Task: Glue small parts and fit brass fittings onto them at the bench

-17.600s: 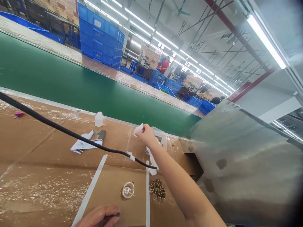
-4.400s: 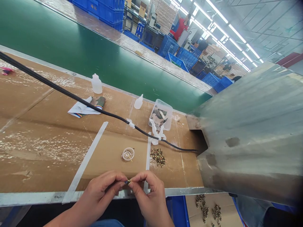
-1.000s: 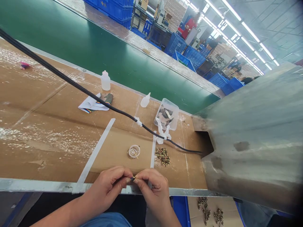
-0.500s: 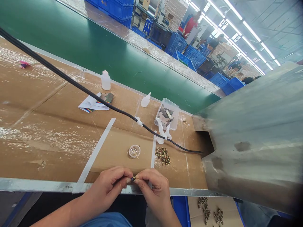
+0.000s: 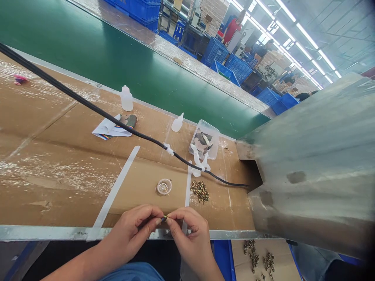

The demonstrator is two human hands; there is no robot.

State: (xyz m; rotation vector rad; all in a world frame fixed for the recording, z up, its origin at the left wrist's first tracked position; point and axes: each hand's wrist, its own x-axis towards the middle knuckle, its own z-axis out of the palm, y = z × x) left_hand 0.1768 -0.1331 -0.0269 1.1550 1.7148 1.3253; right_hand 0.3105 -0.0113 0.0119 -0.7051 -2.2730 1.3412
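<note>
My left hand [image 5: 133,231] and my right hand [image 5: 187,234] meet at the near edge of the cardboard-covered bench [image 5: 58,156]. Both pinch a tiny dark and brass part [image 5: 164,218] between thumb and fingertips; the left fingers also grip a thin dark piece. Just beyond the hands lie a heap of small brass fittings [image 5: 199,191] and a small clear round dish [image 5: 164,186]. Farther back stand a clear plastic tub [image 5: 205,143] and two small white squeeze bottles [image 5: 177,123].
A black cable [image 5: 96,111] crosses the bench diagonally into a large grey metal housing [image 5: 316,164] on the right. A green conveyor belt [image 5: 123,66] runs behind the bench. Blue crates and other workers are far back. More brass fittings [image 5: 258,253] lie below the bench edge.
The hands have stayed together at the bench edge, pinching the same small part. The view has shifted slightly; nothing on the bench has moved.
</note>
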